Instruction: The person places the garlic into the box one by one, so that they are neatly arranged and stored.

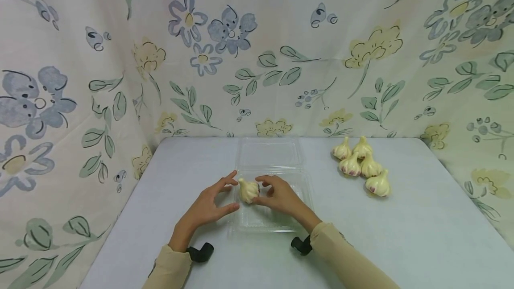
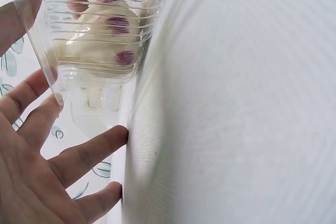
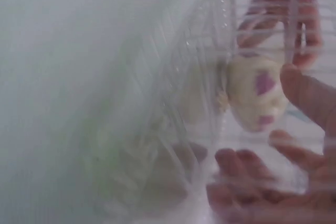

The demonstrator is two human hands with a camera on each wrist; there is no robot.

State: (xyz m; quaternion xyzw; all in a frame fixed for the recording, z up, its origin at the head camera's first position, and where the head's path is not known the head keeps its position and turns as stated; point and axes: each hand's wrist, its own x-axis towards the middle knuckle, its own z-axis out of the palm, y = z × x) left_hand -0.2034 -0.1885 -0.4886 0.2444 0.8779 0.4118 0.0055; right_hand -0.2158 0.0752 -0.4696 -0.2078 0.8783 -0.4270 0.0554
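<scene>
A clear plastic clamshell box lies with its lid folded back, away from me. In its base, by the left wall, is a pale garlic bulb, its stem pointing up and left. My right hand pinches the bulb's right end between thumb and fingertips. Purple patches on the bulb show through the ribbed wall in the left wrist view. My left hand is spread at the box's left edge, thumb and fingers apart. Its fingertips reach down to the white table beside the box.
Several more garlic bulbs sit in a cluster on the white table, right of the box. A floral cloth hangs behind the table and along both sides. A black wrist-worn device sits at each sleeve.
</scene>
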